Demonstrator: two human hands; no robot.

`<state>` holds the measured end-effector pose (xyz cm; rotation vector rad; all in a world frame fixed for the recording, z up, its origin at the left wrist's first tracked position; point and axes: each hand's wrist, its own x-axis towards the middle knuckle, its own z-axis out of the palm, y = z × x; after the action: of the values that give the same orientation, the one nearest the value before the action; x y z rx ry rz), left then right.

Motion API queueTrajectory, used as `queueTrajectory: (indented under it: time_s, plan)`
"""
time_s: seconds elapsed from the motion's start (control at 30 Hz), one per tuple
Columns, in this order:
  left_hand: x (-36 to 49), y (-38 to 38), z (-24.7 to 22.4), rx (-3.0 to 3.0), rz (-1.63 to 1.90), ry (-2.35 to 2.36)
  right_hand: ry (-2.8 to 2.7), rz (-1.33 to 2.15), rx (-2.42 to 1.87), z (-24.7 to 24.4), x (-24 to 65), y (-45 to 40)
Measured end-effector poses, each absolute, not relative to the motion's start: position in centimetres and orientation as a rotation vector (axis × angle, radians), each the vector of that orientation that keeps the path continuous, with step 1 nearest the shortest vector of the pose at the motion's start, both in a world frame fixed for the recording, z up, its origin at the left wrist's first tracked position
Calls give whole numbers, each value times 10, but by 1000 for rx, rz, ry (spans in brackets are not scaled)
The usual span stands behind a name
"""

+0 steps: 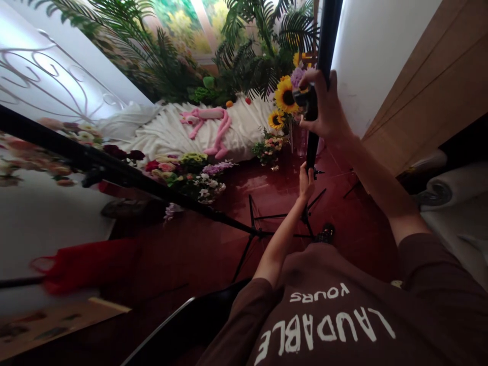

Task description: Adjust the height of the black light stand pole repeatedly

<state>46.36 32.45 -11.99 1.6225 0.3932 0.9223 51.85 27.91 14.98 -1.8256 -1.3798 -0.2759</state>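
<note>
A black light stand (pixel 330 35) rises in front of me on the right, its legs spread over the floor. My right hand (pixel 327 109) is closed around the upper part of the pole, at a collar with a black knob (pixel 302 96). Thumb and fingers curl about that collar from the right. Lower down, my left hand (pixel 306 182) wraps the same pole, close to a small lower knob (pixel 317 173). Part of the pole is hidden behind my hands.
Another black stand (pixel 125 175) slants across the left side. Behind are a pink plush toy (pixel 209 115) on white cloth (pixel 152 140), sunflowers (pixel 285 95), flower bunches (pixel 208 187) and palm leaves. A red bag (pixel 87 264) lies at lower left; a grey sofa (pixel 450 218) stands right.
</note>
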Motion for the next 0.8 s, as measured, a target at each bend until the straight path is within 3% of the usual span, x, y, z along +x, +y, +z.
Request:
queueTrajectory:
  time_s: [0.1,0.3,0.47,0.6,0.8]
  plan:
    - [464,324,-121,1627,948,367,-1330,-396,-1892,106,519,279]
    - [467,330,-129,1645,936,283,-1249,-265,-2025,15,515,277]
    - [472,334,-135,1612,906,310,-1215,-171,-2069,5,509,270]
    - [468,333,-134,1620,857,368,-1270,-10,-1818,3,515,240]
    - [464,336,-131,1640,829,367,-921,267,-1676,-48,528,195]
